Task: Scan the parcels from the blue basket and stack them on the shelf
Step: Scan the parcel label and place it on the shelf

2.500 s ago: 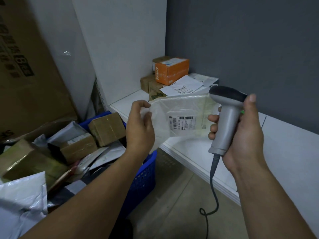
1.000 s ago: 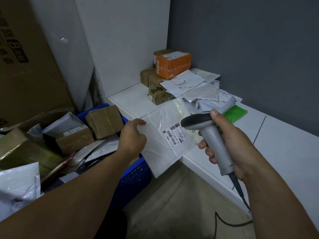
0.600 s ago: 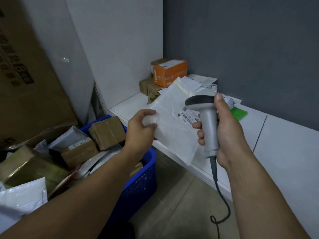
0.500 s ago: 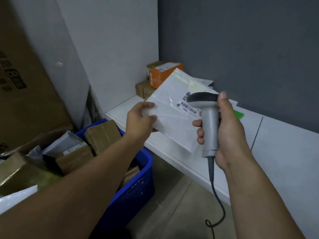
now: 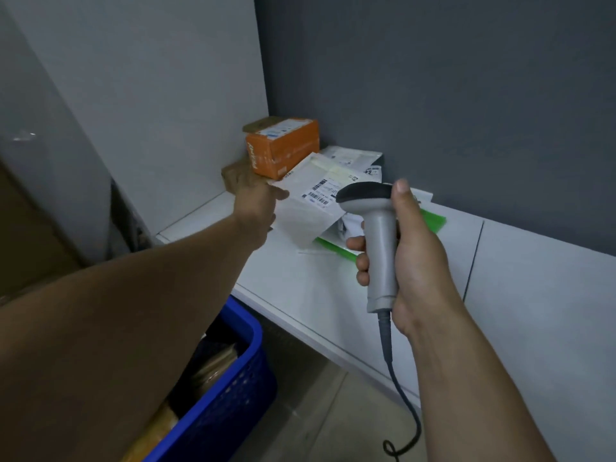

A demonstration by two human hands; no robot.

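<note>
Lower left: the blue basket (image 5: 248, 368) stands on the floor below the shelf's front edge. Only its near corner shows, with brown parcels (image 5: 218, 360) inside, partly hidden by my left forearm.

Centre left: my left hand (image 5: 255, 198) reaches out over the shelf (image 5: 533, 295). It grasps the flat white parcel (image 5: 308, 216) by its left edge, with the thumb lying on top and the other fingers underneath (out of sight). The parcel is held label up, slightly tilted, above the stacked mail, and its barcode label (image 5: 318, 193) faces the camera.

Centre, behind the parcel: an orange box (image 5: 283, 148) sits in the shelf's back corner on top of a brown carton (image 5: 231, 171), which my hand partly covers. More white mailers (image 5: 353, 158) lie against the grey wall.

Centre right: my right hand (image 5: 420, 261) is clenched round the handle of the grey scanner (image 5: 381, 248), with the thumb up along its back. The scanner's dark head points left, toward the label, just beside the parcel's right edge. Whether the two touch cannot be told.

Right: a green envelope (image 5: 431, 220) lies flat on the shelf beneath the white mail, showing on both sides of the scanner. The scanner's cable (image 5: 403, 405) hangs from the handle and curls toward the floor.
</note>
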